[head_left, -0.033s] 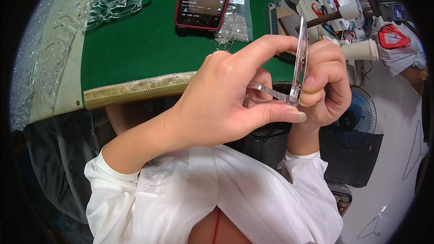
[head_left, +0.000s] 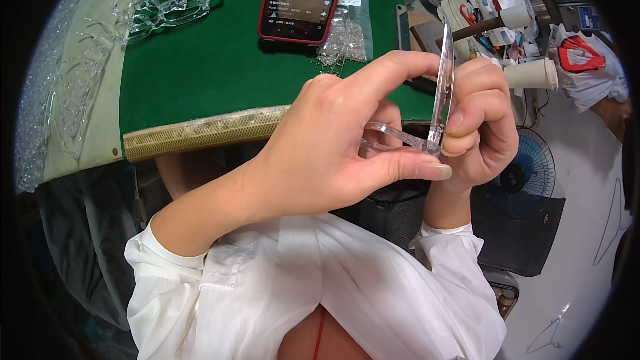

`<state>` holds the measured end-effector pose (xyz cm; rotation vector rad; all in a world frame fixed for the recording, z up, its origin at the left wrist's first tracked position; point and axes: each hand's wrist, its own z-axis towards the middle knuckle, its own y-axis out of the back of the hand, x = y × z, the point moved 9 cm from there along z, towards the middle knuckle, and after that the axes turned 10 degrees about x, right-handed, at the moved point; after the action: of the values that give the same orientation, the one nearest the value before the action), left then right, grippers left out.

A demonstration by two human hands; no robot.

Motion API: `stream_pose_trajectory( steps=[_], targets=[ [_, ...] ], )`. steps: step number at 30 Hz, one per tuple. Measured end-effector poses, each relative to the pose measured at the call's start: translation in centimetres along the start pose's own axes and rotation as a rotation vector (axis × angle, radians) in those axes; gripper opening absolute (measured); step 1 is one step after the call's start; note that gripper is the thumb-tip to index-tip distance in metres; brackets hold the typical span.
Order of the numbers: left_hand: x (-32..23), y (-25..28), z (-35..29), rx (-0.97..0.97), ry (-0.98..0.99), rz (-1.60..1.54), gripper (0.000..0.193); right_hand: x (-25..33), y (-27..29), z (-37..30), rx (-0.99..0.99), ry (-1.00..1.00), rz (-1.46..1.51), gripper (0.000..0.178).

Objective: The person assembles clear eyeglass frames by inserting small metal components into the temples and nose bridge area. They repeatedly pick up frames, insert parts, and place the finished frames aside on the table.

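Edge-on in front of me stands a clear plastic eyeglass frame (head_left: 443, 87), with one temple folded back under my left palm. My left hand (head_left: 327, 137) grips it, thumb at the lower hinge corner and index finger against the upper part of the front. On the other side, my right hand (head_left: 485, 113) is curled closed. Its thumb and fingertips press against the frame near the same hinge corner. Whether a tiny part sits between those fingertips cannot be seen. A small metallic glint shows at the hinge.
Beyond my hands a green mat (head_left: 193, 67) covers the table, edged by a gold mesh strip (head_left: 207, 135). A red-cased phone (head_left: 297, 10) and a bag of tiny metal parts (head_left: 347, 33) lie there. Clear frames (head_left: 170, 0) pile up at far left. A fan (head_left: 527, 163) stands right.
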<state>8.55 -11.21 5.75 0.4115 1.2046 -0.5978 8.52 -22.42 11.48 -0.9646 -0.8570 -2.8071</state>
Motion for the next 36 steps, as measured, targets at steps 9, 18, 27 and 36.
stream_pose_trajectory(
  steps=[9, 18, 27, 36],
  targets=[
    [-0.1, -0.1, 0.5, -0.004, 0.006, -0.030, 0.072, -1.1, 0.6, -0.6, -0.112, -0.005, 0.111, 0.029],
    [0.2, -0.1, 4.8, -0.091, -0.123, 0.050, 0.071, -4.7, 2.0, -2.4, -0.231, -0.476, 0.423, 0.046],
    [0.8, -1.2, 7.0, -0.136, -0.185, -0.067, 0.071, 1.5, 4.9, -2.0, -0.293, 0.015, -0.609, 0.037],
    [0.4, -1.5, 6.9, -0.091, -0.207, -0.013, 0.072, 1.1, 4.9, -1.9, -0.286, -0.008, -0.659, 0.036]
  ],
)
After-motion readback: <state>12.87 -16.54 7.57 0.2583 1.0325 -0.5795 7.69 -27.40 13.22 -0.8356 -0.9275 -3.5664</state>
